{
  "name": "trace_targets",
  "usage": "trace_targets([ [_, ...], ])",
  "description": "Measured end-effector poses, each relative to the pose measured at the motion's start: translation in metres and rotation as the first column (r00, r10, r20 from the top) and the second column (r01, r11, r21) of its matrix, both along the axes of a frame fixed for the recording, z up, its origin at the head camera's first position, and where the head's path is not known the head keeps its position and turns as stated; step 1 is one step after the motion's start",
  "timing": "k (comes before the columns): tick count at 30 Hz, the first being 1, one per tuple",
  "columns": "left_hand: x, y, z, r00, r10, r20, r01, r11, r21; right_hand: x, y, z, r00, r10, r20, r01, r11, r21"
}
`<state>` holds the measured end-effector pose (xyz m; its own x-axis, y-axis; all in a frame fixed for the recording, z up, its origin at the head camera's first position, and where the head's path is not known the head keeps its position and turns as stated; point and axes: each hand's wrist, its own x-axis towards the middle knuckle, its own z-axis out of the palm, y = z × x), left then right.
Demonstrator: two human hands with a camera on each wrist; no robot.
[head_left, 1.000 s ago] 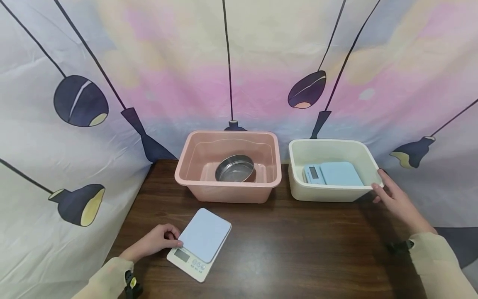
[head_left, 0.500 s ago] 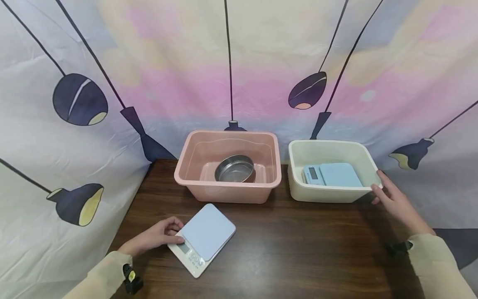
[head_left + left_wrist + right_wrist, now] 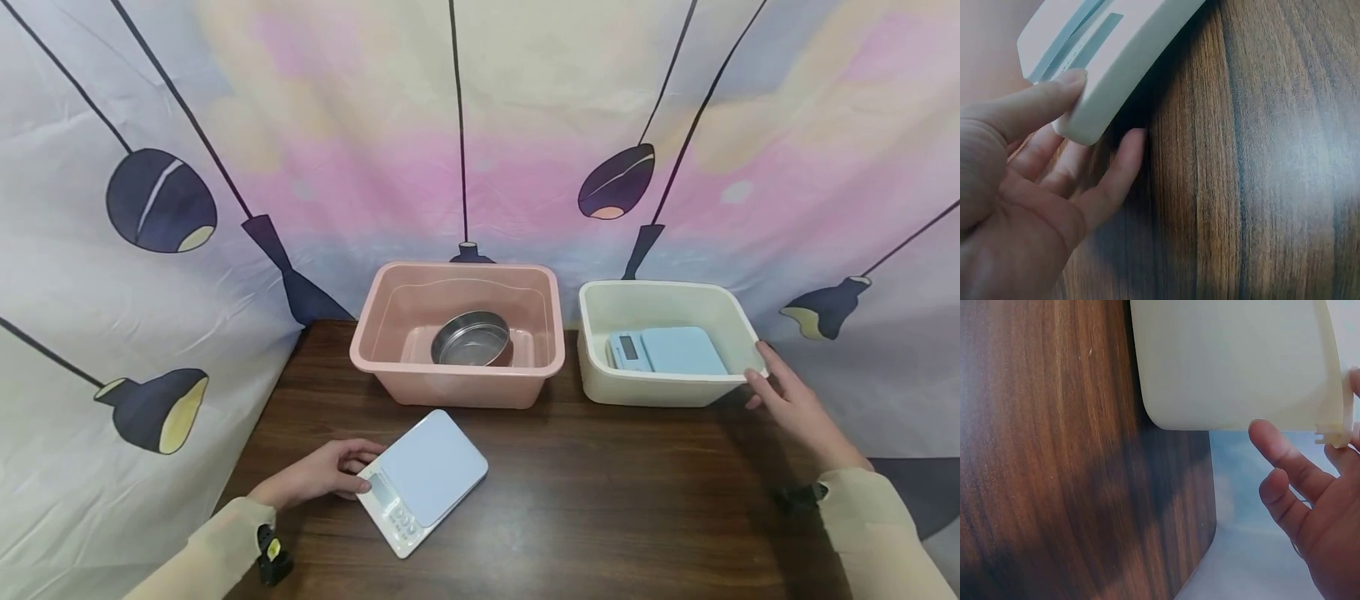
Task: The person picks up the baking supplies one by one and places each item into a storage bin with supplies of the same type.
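My left hand (image 3: 322, 473) holds a white kitchen scale (image 3: 433, 471) by its left corner. In the left wrist view the thumb (image 3: 1054, 94) lies on top beside the display, with fingers curled beneath the edge. A shadowed gap shows under the scale's side there. At the right, my right hand (image 3: 798, 412) grips the rim of a cream plastic basin (image 3: 660, 392) at its front right corner. Two of its fingers (image 3: 1282, 453) stick out near the basin's wall in the right wrist view. Inside that basin lies a light blue kitchen scale (image 3: 682, 350).
A pink plastic basin (image 3: 457, 387) stands left of the cream one, with a round metal pan (image 3: 472, 337) tilted inside. Both basins stand at the back of the dark wooden table (image 3: 600, 500), against a printed cloth (image 3: 517, 125).
My left hand has shifted slightly right, bringing the white scale right and a little toward the pink basin. The right hand stays at the cream basin's rim.
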<state>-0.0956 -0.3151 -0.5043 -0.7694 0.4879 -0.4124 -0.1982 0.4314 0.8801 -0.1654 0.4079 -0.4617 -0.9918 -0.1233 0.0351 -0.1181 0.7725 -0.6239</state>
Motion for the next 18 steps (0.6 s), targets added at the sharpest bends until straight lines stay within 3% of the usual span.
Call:
trace_targets([
  [2,-0.001,0.003,0.000,1.000,0.000,0.015,0.000,1.000,0.008,0.000,0.001,0.000,1.000,-0.005,0.005,0.005,1.000,-0.001],
  [8,-0.004,0.006,-0.004,0.997,-0.037,-0.067,0.037,0.999,-0.010,-0.001,0.001,0.001,1.000,-0.004,-0.003,0.004,1.000,-0.001],
  [18,-0.005,0.015,-0.004,0.999,0.014,-0.038,-0.013,0.999,0.030,0.001,0.000,0.001,1.000,-0.009,0.021,0.009,1.000,0.004],
])
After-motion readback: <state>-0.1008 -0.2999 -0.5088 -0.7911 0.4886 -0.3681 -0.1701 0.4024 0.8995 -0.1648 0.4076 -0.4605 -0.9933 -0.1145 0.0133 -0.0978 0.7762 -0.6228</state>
